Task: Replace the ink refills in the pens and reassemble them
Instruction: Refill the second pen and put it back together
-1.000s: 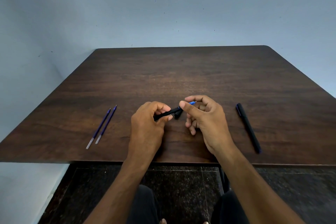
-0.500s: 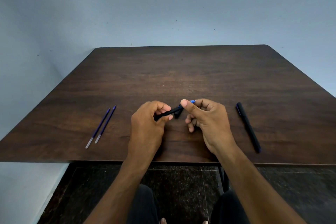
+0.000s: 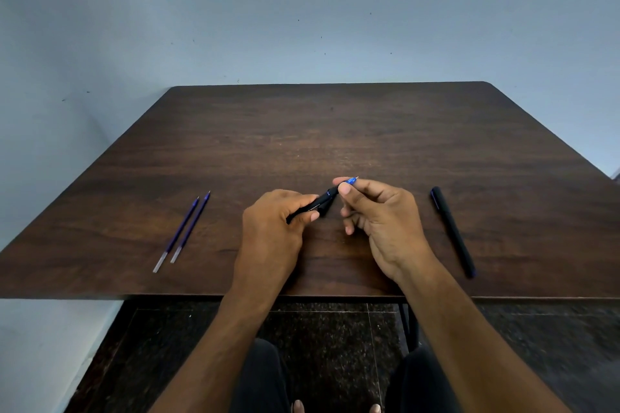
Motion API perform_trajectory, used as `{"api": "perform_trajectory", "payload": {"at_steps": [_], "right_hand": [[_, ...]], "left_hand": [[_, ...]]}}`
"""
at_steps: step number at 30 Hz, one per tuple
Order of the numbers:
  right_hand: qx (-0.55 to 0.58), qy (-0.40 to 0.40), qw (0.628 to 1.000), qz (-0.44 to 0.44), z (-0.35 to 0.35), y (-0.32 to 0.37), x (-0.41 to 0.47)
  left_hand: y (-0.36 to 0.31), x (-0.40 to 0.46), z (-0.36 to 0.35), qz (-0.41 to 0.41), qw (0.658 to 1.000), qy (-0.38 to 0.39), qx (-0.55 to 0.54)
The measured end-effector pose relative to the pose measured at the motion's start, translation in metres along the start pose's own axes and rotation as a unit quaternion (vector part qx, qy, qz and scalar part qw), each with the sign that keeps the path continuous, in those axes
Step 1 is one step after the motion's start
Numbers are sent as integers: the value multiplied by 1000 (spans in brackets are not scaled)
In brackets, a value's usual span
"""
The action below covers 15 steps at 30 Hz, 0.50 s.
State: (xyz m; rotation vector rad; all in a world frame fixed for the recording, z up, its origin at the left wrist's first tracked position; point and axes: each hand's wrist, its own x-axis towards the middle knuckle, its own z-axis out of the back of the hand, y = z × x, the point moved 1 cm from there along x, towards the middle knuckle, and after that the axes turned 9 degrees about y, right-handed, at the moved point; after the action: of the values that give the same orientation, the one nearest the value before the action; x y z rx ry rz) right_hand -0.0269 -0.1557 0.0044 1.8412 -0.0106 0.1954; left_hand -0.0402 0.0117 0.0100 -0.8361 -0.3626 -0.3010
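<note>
Above the dark wood-grain tabletop (image 3: 335, 131), the left hand (image 3: 271, 228) grips a slim matte-black pen barrel (image 3: 318, 203) while the right hand (image 3: 379, 214) pinches its blue tip (image 3: 350, 181). Two thin blue refills (image 3: 184, 231) lie side by side at left; a capped black pen (image 3: 453, 231) lies at right.

Left hand (image 3: 271, 228) fisted, knuckles up, fingers curled closed around the pen barrel (image 3: 317, 203). Right hand (image 3: 385, 221) pinches its blue tip (image 3: 350, 181), thumb and probably index; other fingers loosely curled.

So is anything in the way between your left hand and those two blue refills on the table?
No, nothing visible. Only bare table lies between the left hand and the two refills.
</note>
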Motion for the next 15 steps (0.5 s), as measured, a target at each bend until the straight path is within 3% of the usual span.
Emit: {"api": "perform_trajectory", "payload": {"at_steps": [15], "right_hand": [[-60, -54, 996, 24, -4, -3, 1]], "left_hand": [[-1, 0, 1, 41, 999, -25, -1]]}}
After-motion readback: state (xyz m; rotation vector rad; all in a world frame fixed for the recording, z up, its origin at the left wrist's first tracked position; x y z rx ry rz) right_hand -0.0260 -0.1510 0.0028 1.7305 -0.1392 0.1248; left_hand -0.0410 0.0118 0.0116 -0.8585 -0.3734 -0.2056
